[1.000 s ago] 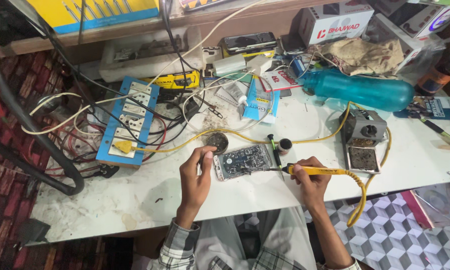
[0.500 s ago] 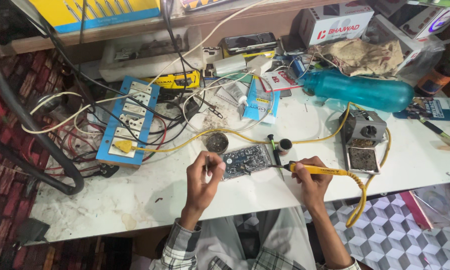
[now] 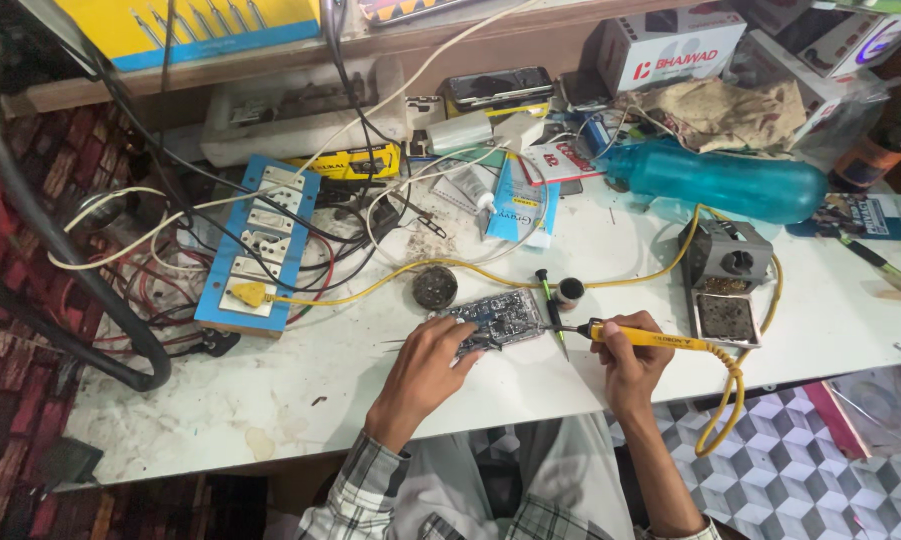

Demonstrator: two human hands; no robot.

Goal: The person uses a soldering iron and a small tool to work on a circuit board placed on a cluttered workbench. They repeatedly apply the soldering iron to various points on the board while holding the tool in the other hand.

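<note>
- Left hand [image 3: 432, 362]: fingers curled down onto the near left edge of the circuit board [image 3: 492, 318], pinning it flat on the white table [image 3: 270, 400]. The fingertips hide that corner of the board.
- Right hand [image 3: 632, 362]: fingers closed around the yellow soldering iron [image 3: 650, 338], held like a pen. The tip points left, past the fingertips, to the board's right edge. Contact with the board cannot be made out.
- Board lies between the two hands, slightly tilted. Its parts are too small to read.
- A small screwdriver [image 3: 550, 305] with a dark handle lies just beyond the right fingertips, against the board's right edge.
- A small round tin [image 3: 569, 291] sits just past the screwdriver. A darker round tin [image 3: 435, 286] sits beyond the left fingertips. Contents of both are unclear.
- The iron's yellow cable [image 3: 725, 400] loops off the table edge on the wrist side of the right hand.
- The iron stand [image 3: 725, 285] with its dirty sponge tray is to the outer side of the right hand.
- The teal bottle [image 3: 720, 182] lies on its side far beyond the fingers.
- The blue socket board [image 3: 260, 245] is far out past the left hand, with tangled wires partly covering it.
</note>
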